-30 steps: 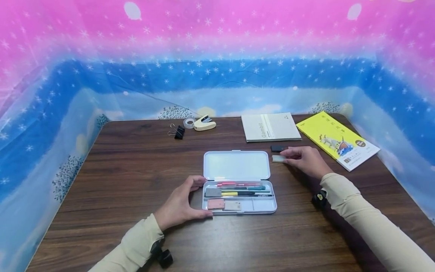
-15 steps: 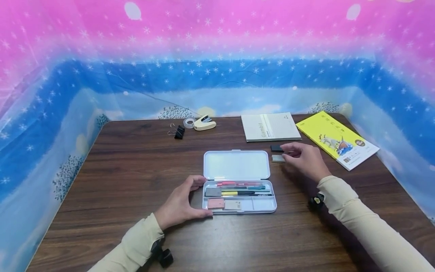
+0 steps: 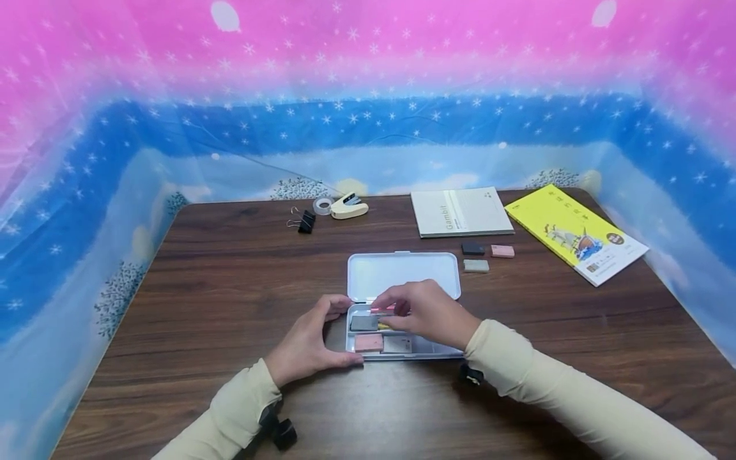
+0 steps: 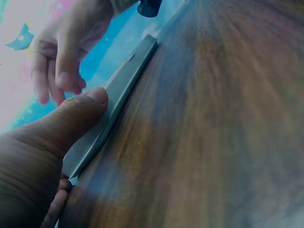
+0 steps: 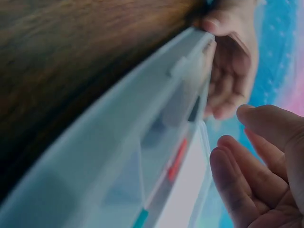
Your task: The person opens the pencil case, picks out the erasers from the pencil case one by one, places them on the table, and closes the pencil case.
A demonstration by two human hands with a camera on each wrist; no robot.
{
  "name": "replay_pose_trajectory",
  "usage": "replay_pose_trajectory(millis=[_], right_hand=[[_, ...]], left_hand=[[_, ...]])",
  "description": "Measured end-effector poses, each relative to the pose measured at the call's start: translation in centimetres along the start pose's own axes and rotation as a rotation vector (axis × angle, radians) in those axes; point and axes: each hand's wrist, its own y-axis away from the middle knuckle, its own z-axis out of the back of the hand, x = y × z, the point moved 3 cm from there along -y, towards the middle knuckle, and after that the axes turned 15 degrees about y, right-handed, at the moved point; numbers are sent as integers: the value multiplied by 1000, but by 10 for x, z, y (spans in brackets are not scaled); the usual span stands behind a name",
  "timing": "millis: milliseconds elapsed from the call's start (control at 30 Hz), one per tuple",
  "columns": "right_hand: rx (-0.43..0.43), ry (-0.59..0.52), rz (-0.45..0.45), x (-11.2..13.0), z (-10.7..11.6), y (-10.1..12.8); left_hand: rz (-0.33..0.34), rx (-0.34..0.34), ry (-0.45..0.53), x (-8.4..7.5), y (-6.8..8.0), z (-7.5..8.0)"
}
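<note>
I see the open white plastic pencil case [image 3: 402, 300] lying near the front middle of the dark wooden table [image 3: 201, 287], its lid folded back flat. My left hand [image 3: 305, 345] holds the left end of the case, thumb on the front edge and fingers curled round the far corner. My right hand [image 3: 422, 313] hovers over the tray with the fingers bent down toward the pens; I cannot tell if it pinches something. In the tray lie a dark grey eraser [image 3: 363, 323] and a pink eraser [image 3: 368, 343]. Behind the case, well apart from the hands, rest a small black block [image 3: 473, 248], a pink block [image 3: 503, 251] and a grey block [image 3: 476, 266]. The grey notebook [image 3: 460, 212] and the yellow booklet [image 3: 577, 233] lie further back.
</note>
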Motion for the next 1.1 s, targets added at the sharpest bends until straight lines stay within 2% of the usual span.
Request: replay_pose_trajectory(millis=[300, 567, 933, 1100], right_hand=[[58, 52, -25, 7, -16, -8], [71, 97, 8, 6, -19, -11], [68, 20, -37, 2, -21, -11], [43, 15, -13, -5, -14, -12]], left_hand=[[-18, -2, -3, -2, -2, 0], [-5, -2, -5, -4, -2, 2], [-52, -17, -10, 0, -2, -2], [-39, -30, -7, 0, 0, -1]])
